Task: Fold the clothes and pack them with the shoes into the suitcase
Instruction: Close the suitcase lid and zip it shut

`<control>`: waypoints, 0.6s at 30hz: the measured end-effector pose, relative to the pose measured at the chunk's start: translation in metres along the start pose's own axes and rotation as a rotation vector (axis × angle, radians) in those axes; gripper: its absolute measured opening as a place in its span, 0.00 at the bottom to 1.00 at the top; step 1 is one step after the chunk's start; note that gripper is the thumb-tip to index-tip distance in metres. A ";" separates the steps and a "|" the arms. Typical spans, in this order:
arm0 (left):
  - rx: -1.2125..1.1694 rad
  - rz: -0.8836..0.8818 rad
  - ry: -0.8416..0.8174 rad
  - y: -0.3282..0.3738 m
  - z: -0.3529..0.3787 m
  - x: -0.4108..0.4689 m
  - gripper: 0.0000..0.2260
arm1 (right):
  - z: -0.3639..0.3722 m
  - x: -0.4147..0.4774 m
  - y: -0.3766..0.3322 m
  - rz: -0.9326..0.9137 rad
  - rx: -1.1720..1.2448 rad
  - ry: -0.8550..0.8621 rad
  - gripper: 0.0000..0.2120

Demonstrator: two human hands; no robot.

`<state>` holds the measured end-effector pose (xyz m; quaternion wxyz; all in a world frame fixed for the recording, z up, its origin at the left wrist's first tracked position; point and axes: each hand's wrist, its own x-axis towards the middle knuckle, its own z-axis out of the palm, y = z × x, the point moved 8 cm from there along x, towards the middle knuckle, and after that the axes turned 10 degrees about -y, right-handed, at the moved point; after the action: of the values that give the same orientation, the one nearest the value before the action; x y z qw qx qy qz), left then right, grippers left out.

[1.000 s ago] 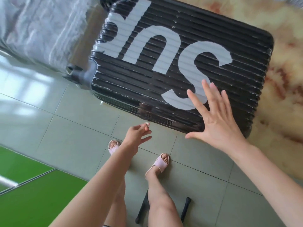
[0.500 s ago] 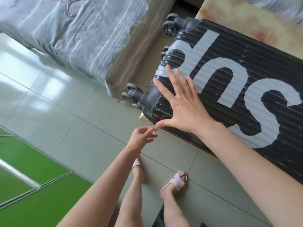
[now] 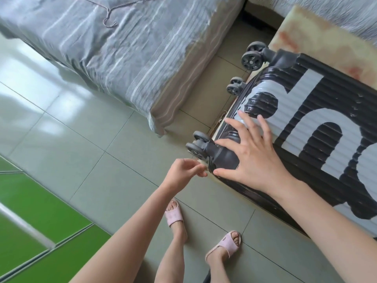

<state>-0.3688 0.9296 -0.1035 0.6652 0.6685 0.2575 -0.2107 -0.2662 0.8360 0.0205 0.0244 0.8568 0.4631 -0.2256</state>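
Observation:
A black ribbed suitcase (image 3: 318,111) with large white letters lies flat and closed on the floor at the right, its wheels (image 3: 196,149) pointing left. My right hand (image 3: 250,156) rests flat on its lid near the wheel corner, fingers spread. At the suitcase's near edge by that corner, my left hand (image 3: 184,173) pinches a small zipper pull (image 3: 205,170). No clothes or shoes for packing are in view.
A bed (image 3: 114,50) with a grey striped sheet stands at the upper left, a wire hanger (image 3: 110,17) lying on it. A cream patterned mat (image 3: 306,29) lies under the suitcase. My feet in pink slippers (image 3: 223,247) stand on the tile floor. A green surface (image 3: 30,231) lies lower left.
My left hand has travelled along the suitcase's near edge toward the wheel corner, keeping its pinch on the zipper pull. My right hand slid along the lid with it.

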 end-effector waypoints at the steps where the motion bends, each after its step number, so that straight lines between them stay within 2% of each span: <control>1: 0.031 0.005 -0.018 0.003 -0.002 0.004 0.09 | 0.000 0.000 0.001 0.000 0.006 0.017 0.31; 8: 0.266 -0.042 -0.104 0.019 -0.022 0.038 0.14 | -0.002 -0.001 0.000 -0.010 0.076 0.071 0.24; 9: 0.319 -0.020 -0.139 0.024 -0.023 0.043 0.13 | -0.003 -0.001 0.000 -0.011 0.087 0.081 0.23; 11: 0.453 0.009 -0.213 0.034 -0.025 0.052 0.06 | -0.006 -0.001 -0.001 -0.009 0.108 0.110 0.22; 14: 0.485 0.017 -0.262 0.044 -0.029 0.068 0.11 | -0.009 -0.002 -0.003 -0.017 0.119 0.149 0.20; 18: 0.513 0.033 -0.322 0.058 -0.026 0.088 0.05 | -0.007 -0.001 -0.003 -0.022 0.106 0.148 0.19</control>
<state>-0.2657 0.9625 -0.1123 0.5104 0.7767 0.0761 -0.3612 -0.2667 0.8387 0.0282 -0.0576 0.8662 0.4603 -0.1859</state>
